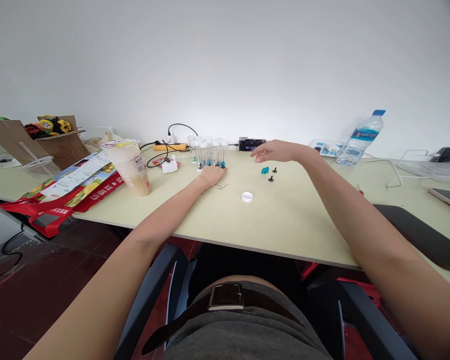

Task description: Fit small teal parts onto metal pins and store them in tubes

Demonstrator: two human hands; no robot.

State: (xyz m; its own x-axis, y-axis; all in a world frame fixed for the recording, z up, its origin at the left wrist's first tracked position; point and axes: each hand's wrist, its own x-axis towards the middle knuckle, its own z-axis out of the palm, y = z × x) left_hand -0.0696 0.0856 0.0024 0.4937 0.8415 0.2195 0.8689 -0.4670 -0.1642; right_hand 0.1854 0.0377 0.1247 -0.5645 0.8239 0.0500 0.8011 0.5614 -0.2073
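Note:
My left hand [211, 175] rests low on the table, palm down, with its fingers toward a cluster of clear tubes with white caps [203, 150]; nothing shows in its grasp. Blue bits are visible inside some tubes. Thin bent metal pieces [222, 187] lie just beside that hand. My right hand [272, 150] hovers over the table, fingers loosely bent and apart, holding nothing I can see. Below it are small teal pieces [265, 170] and two black screw-like pieces [271, 178]. A white round cap [247, 197] lies nearer to me.
A drink cup [129, 167] and a red shopping bag [93, 187] stand left, by a cardboard box [60, 147]. A phone-like display [252, 145] leans at the wall. A water bottle [362, 137] and a black flat object [420, 235] are right.

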